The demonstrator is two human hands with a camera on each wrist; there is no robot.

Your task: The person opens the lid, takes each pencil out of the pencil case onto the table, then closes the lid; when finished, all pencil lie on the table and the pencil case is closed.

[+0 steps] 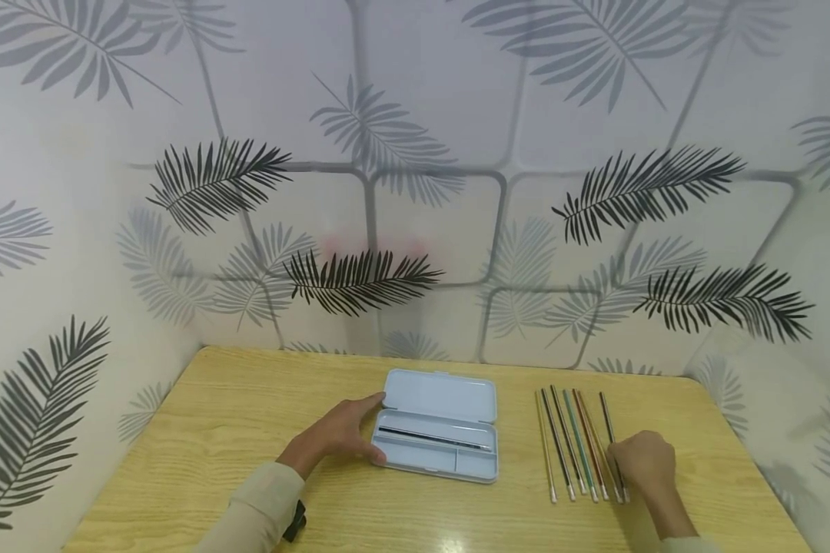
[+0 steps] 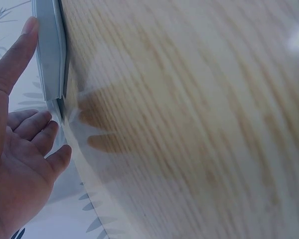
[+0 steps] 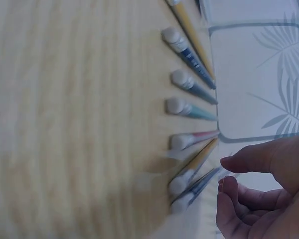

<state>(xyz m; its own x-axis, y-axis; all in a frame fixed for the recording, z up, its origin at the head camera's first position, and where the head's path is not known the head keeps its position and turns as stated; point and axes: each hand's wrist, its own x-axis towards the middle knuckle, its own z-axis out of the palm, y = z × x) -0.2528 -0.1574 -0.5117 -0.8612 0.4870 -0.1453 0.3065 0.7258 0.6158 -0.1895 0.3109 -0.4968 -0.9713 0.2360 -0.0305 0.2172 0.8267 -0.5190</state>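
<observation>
A light-blue pencil case [image 1: 439, 468] lies with its lid [image 1: 441, 395] raised on the table, one dark pencil [image 1: 432, 438] inside its long compartment. My left hand [image 1: 342, 432] spans the case's left end, thumb at the front corner and a finger by the lid. In the left wrist view the thumb [image 2: 27, 30] touches the case's edge [image 2: 52, 55], and the other fingers are loosely extended. My right hand [image 1: 645, 461] is over the rightmost dark pencil [image 1: 606, 415], its thumb and forefinger pinching around it; the other fingers are curled.
Several more pencils, among them a green one [image 1: 579, 445] and a yellow one [image 1: 545, 445], lie side by side left of my right hand, white ends toward me. The wooden table [image 1: 249, 399] meets a leaf-patterned wall [image 1: 415, 322] at its back edge.
</observation>
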